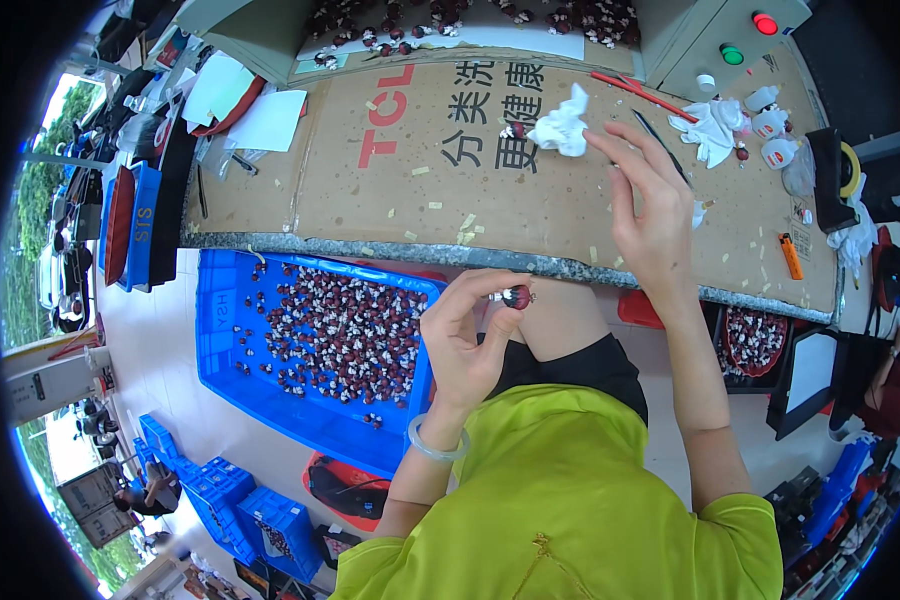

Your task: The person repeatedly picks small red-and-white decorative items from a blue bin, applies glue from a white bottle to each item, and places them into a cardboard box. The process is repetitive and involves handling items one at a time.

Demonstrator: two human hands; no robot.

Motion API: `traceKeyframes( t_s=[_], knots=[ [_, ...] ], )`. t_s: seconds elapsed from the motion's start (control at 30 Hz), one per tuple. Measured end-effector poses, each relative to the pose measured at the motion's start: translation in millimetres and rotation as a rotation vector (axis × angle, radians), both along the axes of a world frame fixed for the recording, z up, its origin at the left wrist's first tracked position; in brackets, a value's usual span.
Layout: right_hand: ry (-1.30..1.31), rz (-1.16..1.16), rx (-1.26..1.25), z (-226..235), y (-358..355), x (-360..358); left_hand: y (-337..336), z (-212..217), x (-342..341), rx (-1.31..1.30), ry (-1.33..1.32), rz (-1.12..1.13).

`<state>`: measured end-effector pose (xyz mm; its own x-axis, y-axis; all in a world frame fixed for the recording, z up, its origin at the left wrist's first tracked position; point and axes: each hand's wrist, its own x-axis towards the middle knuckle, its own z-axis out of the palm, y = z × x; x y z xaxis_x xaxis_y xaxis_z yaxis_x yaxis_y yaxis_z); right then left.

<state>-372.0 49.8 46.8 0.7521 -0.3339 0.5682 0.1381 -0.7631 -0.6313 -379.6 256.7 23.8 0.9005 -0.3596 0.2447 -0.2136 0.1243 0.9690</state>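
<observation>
Near the table's front edge my left hand (465, 335) pinches a small round dark-red piece (516, 297) with a pale part between thumb and fingers. My right hand (650, 195) is over the cardboard, fingers apart and stretched toward a crumpled white tissue (562, 127). A fingertip meets or overlaps the tissue's right edge; I cannot tell whether it touches. Left of the tissue lies another small dark-red piece (513, 131). To my left a blue bin (210, 340) holds many red-and-white pieces like the one in my hand.
Cardboard (350, 200) with scattered yellowish scraps covers the table. At the right are a red stick (650, 97), white cloths (712, 132), small white bottles (778, 152) and an orange lighter (790, 256). A grey machine housing with red and green buttons (732, 54) stands behind.
</observation>
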Motion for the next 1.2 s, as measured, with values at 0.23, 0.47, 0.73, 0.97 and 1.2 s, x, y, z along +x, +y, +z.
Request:
traceKeyframes(
  t_s=[0.23,0.47,0.73,0.97,1.2],
  knots=[
    [0.122,0.401,0.382,-3.7,26.0,-50.3,-5.5,-9.1,-2.1,-0.020,0.064,-0.008],
    [0.074,0.418,0.546,-30.2,38.1,-68.1,-9.9,-14.9,-6.6,0.019,0.034,-0.026],
    [-0.026,0.427,0.544,-35.2,41.0,-75.3,-10.3,-8.1,-12.2,0.053,-0.037,-0.049],
    [-0.064,0.435,0.518,-33.1,40.8,-80.9,-9.8,-1.8,-12.8,0.076,-0.129,-0.077],
    [-0.084,0.422,0.531,-30.1,42.6,-84.3,-11.9,4.5,-15.7,0.102,-0.167,-0.058]
  ],
)
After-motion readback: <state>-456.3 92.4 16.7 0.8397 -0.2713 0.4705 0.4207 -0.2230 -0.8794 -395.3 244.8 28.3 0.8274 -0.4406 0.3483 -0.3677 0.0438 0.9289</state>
